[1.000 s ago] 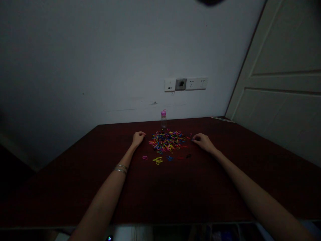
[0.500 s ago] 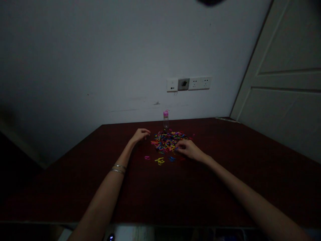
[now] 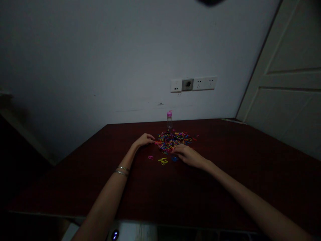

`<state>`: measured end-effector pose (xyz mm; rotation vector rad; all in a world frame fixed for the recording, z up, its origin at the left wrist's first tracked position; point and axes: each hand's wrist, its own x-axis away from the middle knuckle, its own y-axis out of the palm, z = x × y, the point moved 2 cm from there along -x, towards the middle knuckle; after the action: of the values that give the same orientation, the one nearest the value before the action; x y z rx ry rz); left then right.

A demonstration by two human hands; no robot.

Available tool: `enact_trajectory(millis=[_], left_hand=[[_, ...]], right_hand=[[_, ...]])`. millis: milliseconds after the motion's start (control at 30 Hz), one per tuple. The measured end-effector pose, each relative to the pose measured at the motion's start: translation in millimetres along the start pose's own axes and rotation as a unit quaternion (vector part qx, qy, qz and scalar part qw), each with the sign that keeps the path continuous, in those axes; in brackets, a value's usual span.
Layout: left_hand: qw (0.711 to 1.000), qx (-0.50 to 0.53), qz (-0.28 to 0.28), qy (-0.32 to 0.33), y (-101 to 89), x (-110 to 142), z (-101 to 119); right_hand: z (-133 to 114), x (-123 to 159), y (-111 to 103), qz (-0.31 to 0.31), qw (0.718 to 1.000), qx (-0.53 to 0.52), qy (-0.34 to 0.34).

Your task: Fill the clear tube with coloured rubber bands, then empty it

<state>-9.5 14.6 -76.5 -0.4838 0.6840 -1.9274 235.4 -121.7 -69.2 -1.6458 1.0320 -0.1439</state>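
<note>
Small coloured plastic pins, shaped like safety pins, lie in a loose pile [image 3: 173, 138] on the dark red table. My left hand [image 3: 145, 139] rests at the pile's left edge, fingers slightly apart, the tips by reddish pins. Over the near right edge of the pile, my right hand [image 3: 185, 155] is closed, with thumb and fingers together. Its fingertips are just above a small blue group of pins [image 3: 175, 159]; whatever they pinch is too small to make out. Nearer to me are a yellow group of pins [image 3: 163, 161] and pink pins [image 3: 150, 157].
Behind the pile stands a small clear bottle with a pink cap [image 3: 170, 121]. The table [image 3: 155, 194] meets a pale wall with sockets [image 3: 204, 83]. A panelled door [image 3: 288, 97] is at the right. Below the table's front edge, a small lit display [image 3: 115, 235] shows.
My left hand has moved toward the pile's left edge. The right hand, which held a blue pin, has come nearer and leftward to the blue group. The view has shifted slightly.
</note>
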Motion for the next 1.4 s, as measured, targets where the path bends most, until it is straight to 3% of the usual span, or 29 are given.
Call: enact_trajectory(millis=[500,700,1400], left_hand=[[0.998,-0.014,0.055,0.031,2.9,-5,-10],[0.999,-0.010,0.039,0.009,3.0,-3,-8],[0.998,0.002,0.054,0.024,0.3,-2,-4]], right_hand=[[63,14,-33,0.092,0.992,0.034,0.073],[80,20,-38,0.114,0.988,0.047,0.094],[90,25,-36,0.114,0.985,0.039,0.120]])
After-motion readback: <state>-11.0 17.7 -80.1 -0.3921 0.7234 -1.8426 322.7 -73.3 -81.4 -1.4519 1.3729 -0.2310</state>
